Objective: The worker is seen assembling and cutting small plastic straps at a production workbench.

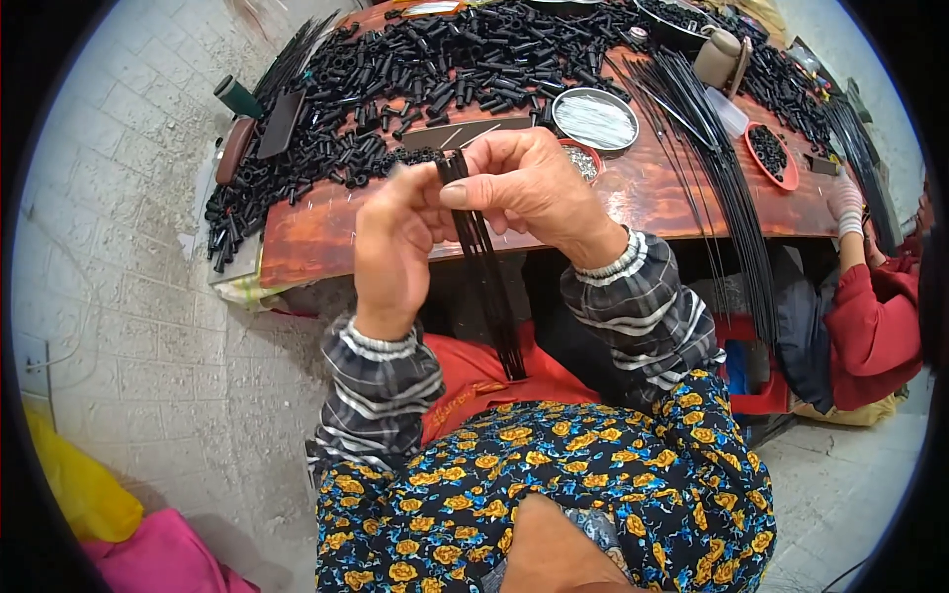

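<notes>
A bundle of long, thin black rods (487, 282) hangs upright in front of me, its lower end down by the red cloth over my lap. My right hand (539, 188) is closed on the upper part, the thumb pressed across the front. On the other side, my left hand (390, 242) has its fingers curled around the top end, slightly blurred; the bundle partly hides its fingertips. Just beyond my hands, a small red dish (581, 158) of little shiny pieces is partly covered by my right hand. A round metal tray (633, 109) of thin white sticks stands behind it.
Black bolt-like parts (445, 59) are heaped over the wooden table (306, 232). More black rods (736, 198) overhang its front edge at right. Nearby are a red oval dish (791, 178), a beige jug (717, 57) and a green cup (237, 97). A co-worker's gloved hand (845, 203) rests at far right.
</notes>
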`<state>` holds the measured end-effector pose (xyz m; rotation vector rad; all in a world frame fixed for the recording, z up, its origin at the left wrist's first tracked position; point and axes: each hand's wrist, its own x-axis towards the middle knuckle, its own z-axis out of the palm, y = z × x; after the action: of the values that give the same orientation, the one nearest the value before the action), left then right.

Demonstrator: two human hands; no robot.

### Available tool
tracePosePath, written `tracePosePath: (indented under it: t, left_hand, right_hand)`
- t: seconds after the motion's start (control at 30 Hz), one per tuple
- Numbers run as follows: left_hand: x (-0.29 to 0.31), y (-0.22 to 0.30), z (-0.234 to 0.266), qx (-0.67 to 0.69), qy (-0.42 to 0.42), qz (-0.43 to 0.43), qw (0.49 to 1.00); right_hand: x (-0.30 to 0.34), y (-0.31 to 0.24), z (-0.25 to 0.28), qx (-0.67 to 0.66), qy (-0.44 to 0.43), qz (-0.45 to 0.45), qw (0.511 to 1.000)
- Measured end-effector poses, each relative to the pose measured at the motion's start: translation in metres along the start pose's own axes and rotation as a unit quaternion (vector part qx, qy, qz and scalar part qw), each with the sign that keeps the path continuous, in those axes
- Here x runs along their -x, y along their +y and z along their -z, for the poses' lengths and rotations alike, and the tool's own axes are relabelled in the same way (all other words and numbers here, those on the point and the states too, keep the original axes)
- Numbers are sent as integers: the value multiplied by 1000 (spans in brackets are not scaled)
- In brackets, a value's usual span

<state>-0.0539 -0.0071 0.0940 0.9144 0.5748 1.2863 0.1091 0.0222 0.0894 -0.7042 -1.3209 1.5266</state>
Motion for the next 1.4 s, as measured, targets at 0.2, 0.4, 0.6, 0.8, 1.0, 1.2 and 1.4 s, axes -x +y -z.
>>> tracePosePath:
  t: [0.2,0.4,0.6,0.8,1.0,1.2,1.4]
  left_hand:
    - [-16,20,16,-64,13,-17,998]
    - [-3,1,3,-43,86,-133,986]
    - [-5,-1,8,8,86,-93,992]
    - [-12,1,15,58,63,-61,994]
    - [-6,10,7,38,21,-34,998]
    - [-3,-3,18,20,26,-118,993]
    - [-3,-13,-1,-12,134,-166,977]
  right_hand:
    - [-4,-1,-21,62,-8,107,992]
    - [7,15,-37,305,145,289,896]
    - [0,14,-32,16,55,109,992]
    - [-11,12,-23,-22,-14,99,995]
    - [-23,13,-4,-20,-111,93,989]
    - [-7,18,-19,40,-26,128,991]
    - [-1,22,-31,128,122,181,967]
